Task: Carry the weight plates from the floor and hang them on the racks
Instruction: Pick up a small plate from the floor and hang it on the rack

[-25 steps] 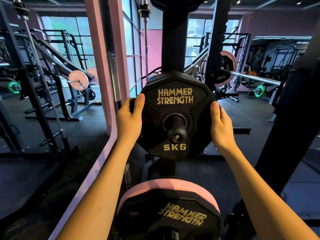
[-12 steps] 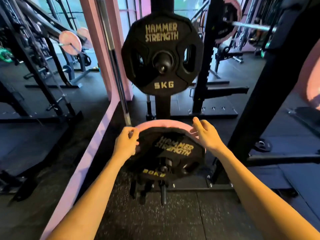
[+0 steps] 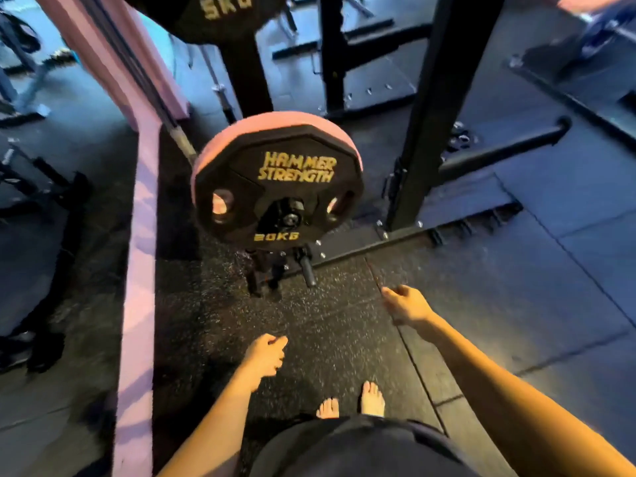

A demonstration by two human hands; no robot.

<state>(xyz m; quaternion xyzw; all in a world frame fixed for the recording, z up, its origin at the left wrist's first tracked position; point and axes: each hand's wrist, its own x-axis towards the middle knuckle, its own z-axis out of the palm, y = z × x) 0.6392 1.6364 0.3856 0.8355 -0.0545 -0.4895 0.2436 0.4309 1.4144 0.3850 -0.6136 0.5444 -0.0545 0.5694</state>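
A black 20 kg plate (image 3: 278, 191) with yellow lettering hangs on a low rack peg (image 3: 290, 218), a pink plate (image 3: 272, 123) behind it. Both the left hand (image 3: 265, 356) and right hand (image 3: 407, 304) hang loosely curled, holding nothing.

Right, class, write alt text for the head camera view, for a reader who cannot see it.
Seen from above, a black 20 kg plate hangs on a low rack peg in front of a pink plate. The person's left hand and right hand hang empty over the dark speckled gym floor. Bare feet show below, and a 5 kg plate sits on the rack above.
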